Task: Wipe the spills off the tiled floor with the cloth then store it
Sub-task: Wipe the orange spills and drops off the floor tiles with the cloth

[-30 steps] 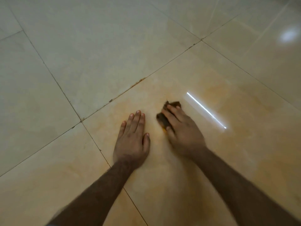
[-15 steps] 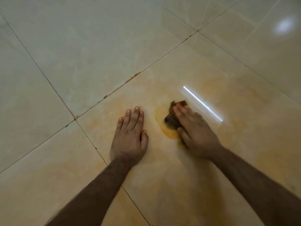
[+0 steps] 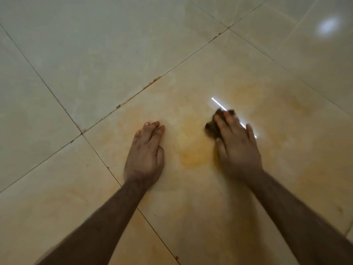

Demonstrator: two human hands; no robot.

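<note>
A small dark brown cloth [image 3: 211, 129] lies bunched on the tiled floor [image 3: 114, 54]. My right hand [image 3: 238, 148] holds it down, fingers laid over it and thumb tucked against its side; only its left and far edges show. A smeared orange-yellow spill [image 3: 193, 153] sits on the tile just left of the cloth, between my two hands. My left hand [image 3: 145, 155] rests flat on the floor with fingers straight and holds nothing. Fainter orange stains [image 3: 244, 92] spread beyond and to the right of the cloth.
Glossy beige tiles fill the whole view, with dark grout lines [image 3: 122, 106] running diagonally and rusty specks along one joint. A bright strip of reflected light [image 3: 217, 103] lies by my right fingertips, and a round glare [image 3: 328, 25] shows at the far right.
My right hand has slid the cloth to the right, away from my left hand, uncovering the orange spill between them. My left hand has stayed flat in place.
</note>
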